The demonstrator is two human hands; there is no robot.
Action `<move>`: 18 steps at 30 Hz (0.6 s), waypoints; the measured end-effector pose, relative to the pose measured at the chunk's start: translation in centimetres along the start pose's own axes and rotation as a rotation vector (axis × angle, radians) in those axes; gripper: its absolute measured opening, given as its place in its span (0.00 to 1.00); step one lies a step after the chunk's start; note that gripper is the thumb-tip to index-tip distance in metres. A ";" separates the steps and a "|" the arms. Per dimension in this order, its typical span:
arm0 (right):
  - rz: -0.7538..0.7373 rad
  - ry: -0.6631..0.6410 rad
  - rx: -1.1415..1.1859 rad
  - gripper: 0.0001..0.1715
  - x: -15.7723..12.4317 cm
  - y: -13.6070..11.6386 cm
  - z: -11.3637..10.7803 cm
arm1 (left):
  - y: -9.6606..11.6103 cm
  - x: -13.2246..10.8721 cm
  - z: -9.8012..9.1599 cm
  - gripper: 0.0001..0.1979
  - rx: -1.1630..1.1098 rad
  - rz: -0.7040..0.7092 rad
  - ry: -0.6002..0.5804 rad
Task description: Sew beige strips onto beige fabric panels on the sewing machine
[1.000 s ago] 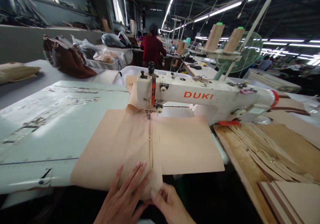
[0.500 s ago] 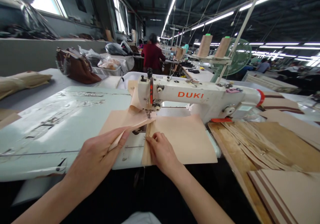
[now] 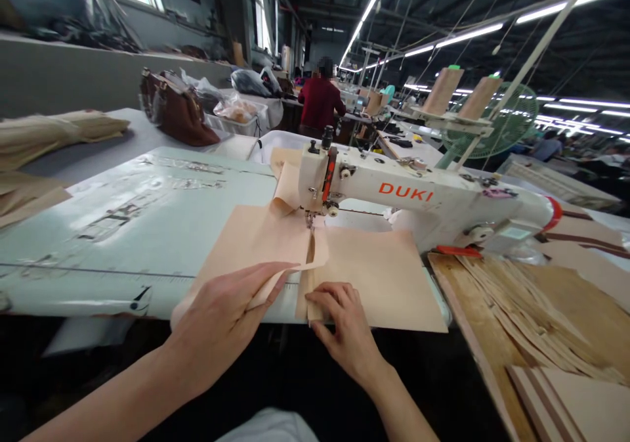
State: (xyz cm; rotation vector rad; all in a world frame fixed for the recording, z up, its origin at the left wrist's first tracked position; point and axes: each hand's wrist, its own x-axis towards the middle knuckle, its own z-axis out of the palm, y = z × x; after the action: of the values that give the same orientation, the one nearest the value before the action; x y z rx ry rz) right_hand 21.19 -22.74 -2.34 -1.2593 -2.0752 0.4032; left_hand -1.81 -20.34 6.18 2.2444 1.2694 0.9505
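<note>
Pale green sewing table (image 3: pixel 162 238) in a long workshop, two hands at its near edge.
Left hand (image 3: pixel 226 304) pinches the lifted edge of a tan panel (image 3: pixel 241 238); right hand (image 3: pixel 344 310) rests fingertips on a narrow tape (image 3: pixel 310 278), its grip unclear, beside another tan panel (image 3: pixel 384 278). Both lie on the table before the sewing machine (image 3: pixel 364 186). Work seems partway: probably stitched near the presser foot (image 3: pixel 310 220), loose nearer the hands. Beyond, a white bin (image 3: pixel 243 129) holds clear plastic bags (image 3: pixel 236 109), contents unclear.
</note>
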 end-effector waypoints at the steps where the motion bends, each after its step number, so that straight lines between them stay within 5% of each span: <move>1: -0.012 0.039 0.026 0.21 0.1 0.2 0.3 | 0.0 -0.1 0.1 0.17 -0.020 0.003 -0.009; 7: -0.076 0.266 0.125 0.11 0.1 0.3 3.0 | -0.1 -0.5 0.4 0.14 -0.084 0.010 -0.068; 18: -0.192 0.277 0.040 0.16 -0.4 1.2 2.2 | 0.0 -1.0 0.7 0.14 -0.068 0.019 -0.118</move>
State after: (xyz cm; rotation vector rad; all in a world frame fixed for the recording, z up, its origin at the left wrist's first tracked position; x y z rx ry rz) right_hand 20.62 -22.38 -4.72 -1.0186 -1.9184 0.1712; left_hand -1.69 -21.26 5.36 2.2286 1.1500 0.8415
